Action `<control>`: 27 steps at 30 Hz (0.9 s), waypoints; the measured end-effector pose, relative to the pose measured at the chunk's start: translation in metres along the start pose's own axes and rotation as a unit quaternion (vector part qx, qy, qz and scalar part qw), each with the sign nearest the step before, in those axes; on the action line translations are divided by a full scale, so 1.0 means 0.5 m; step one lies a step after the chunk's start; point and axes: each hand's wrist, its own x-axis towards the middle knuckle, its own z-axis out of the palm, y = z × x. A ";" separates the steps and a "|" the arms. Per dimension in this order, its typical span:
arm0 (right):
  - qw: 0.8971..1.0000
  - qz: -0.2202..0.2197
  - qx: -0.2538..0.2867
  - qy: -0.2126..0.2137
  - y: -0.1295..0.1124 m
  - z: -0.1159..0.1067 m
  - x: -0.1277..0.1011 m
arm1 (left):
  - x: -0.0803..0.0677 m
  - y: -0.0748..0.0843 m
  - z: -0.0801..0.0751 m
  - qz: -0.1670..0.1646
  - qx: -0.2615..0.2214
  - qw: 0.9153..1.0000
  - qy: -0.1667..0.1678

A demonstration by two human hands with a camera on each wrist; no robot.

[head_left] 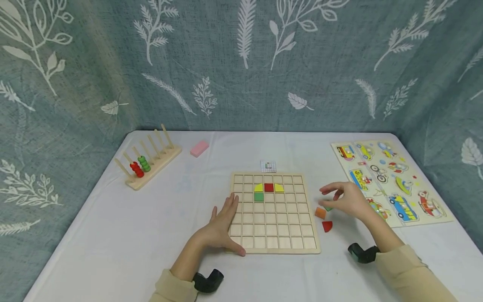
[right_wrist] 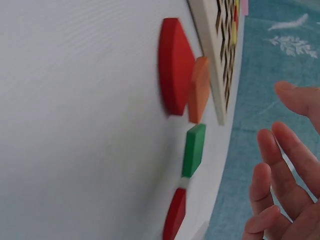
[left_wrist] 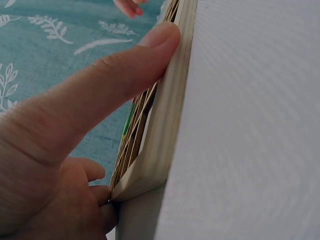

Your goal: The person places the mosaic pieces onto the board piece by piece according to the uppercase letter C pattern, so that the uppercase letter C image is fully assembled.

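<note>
My left hand (head_left: 220, 230) lies at the near-left corner of a wooden grid board (head_left: 273, 251), fingers spread along its left side. The thumb (left_wrist: 160, 37) presses the board's front edge. On the grid sit a red square (head_left: 268, 187), two yellow quarter-round pieces and a green square (head_left: 258, 196). Right of the board, my right hand (head_left: 349, 199) hovers with loosely bent fingers, nothing between them. Below it lie an orange square (head_left: 320, 213), a red quarter-round piece (head_left: 327, 226) and a green piece (right_wrist: 194, 150). Another red piece (right_wrist: 175, 214), seen in the right wrist view, is hidden by the hand in the head view.
A small pattern card (head_left: 268, 166) lies behind the board. Back left stand a peg rack (head_left: 160, 165) with red and green beads, and a pink block (head_left: 199, 148). A picture puzzle board (head_left: 411, 216) with vehicles lies at right. Patterned cloth (head_left: 226, 100) hangs behind the table.
</note>
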 end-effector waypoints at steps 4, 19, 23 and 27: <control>1.000 -0.003 -0.001 0.002 0.011 0.000 -0.003 | 0.000 0.000 0.000 -0.006 0.005 1.000 0.001; 0.999 0.028 -0.017 -0.012 0.029 -0.002 -0.011 | 0.001 0.001 0.001 -0.004 0.003 1.000 0.001; 0.999 0.044 -0.022 -0.014 0.037 -0.002 -0.012 | 0.001 -0.001 0.001 -0.002 0.004 1.000 0.002; 0.997 0.057 -0.034 -0.025 0.041 0.000 -0.014 | 0.001 0.000 0.001 -0.003 0.002 1.000 0.002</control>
